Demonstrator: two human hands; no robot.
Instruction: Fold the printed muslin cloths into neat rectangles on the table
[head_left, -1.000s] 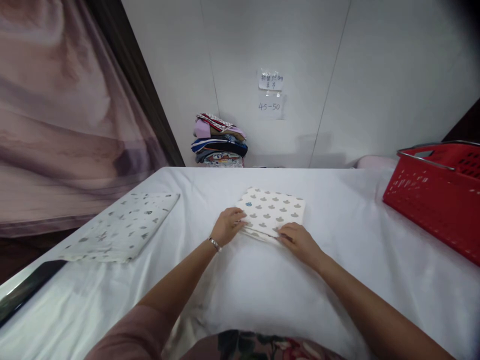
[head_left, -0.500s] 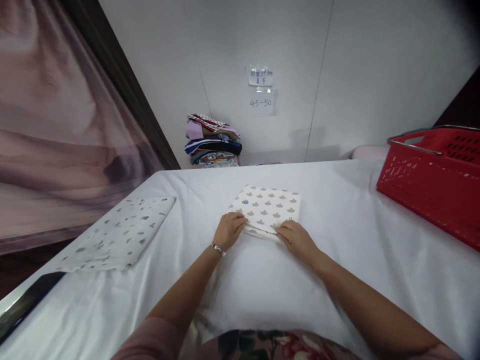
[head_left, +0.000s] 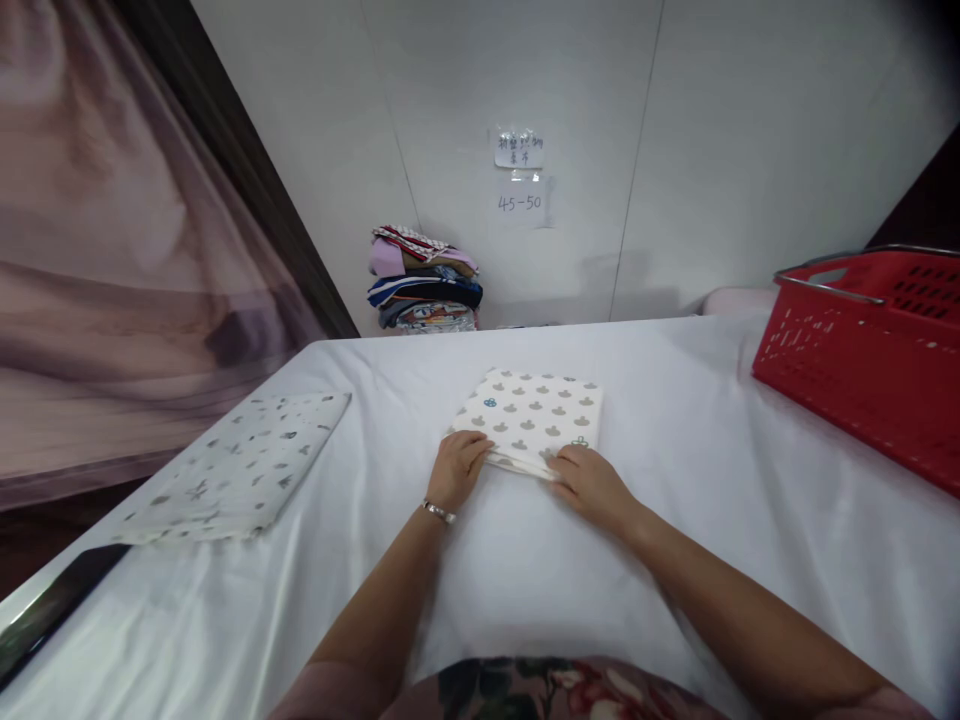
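A folded white cloth with grey-beige printed shapes lies flat on the white-covered table in front of me. My left hand, with a bracelet at the wrist, pinches its near left corner. At the near right edge, my right hand has its fingers closed on the cloth. Between the two hands the near edge shows stacked layers. The undersides of the layers and my thumbs are partly hidden. Further left lies a second folded white cloth with small grey prints, touched by neither hand.
A red plastic basket with a metal handle stands at the right. Behind the table's far edge is a stack of folded fabrics against the wall. A dark flat object lies at the left edge, near a pinkish curtain.
Both hands have stayed on the cloth's near edge, the left shifting slightly toward me. The near layers lie a little flatter and more even, and a green printed outline near my right hand shows more.
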